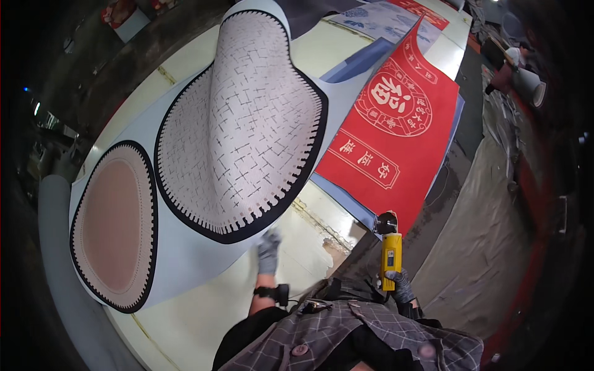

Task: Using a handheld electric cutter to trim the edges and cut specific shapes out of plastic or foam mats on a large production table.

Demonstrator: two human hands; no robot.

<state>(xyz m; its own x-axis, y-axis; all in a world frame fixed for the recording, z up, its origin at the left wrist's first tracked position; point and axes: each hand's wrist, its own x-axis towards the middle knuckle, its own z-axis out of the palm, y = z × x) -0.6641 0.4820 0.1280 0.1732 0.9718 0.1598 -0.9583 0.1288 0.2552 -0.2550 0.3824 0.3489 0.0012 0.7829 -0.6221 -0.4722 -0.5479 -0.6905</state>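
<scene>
My right hand (402, 285), in a grey glove, grips the lower end of a yellow handheld electric cutter (391, 256). The cutter's dark round head (387, 222) lies by the bottom corner of a red printed mat (390, 133). My left hand (268, 252), also gloved in grey, is at the lower edge of a large pale mat (260, 148) with a black toothed border. Blur hides its fingers, and I cannot tell whether it touches the edge. That pale mat bulges upward along its middle. Left of it lies a pink oval mat (117, 226) with a black rim.
A pale worktable (303, 238) runs beneath the mats. Blue sheets (362, 60) stick out from under the red mat, and other printed pieces (383, 28) lie at the far end. A grey roll (55, 216) stands at left; grey cloth (470, 216) spreads at right.
</scene>
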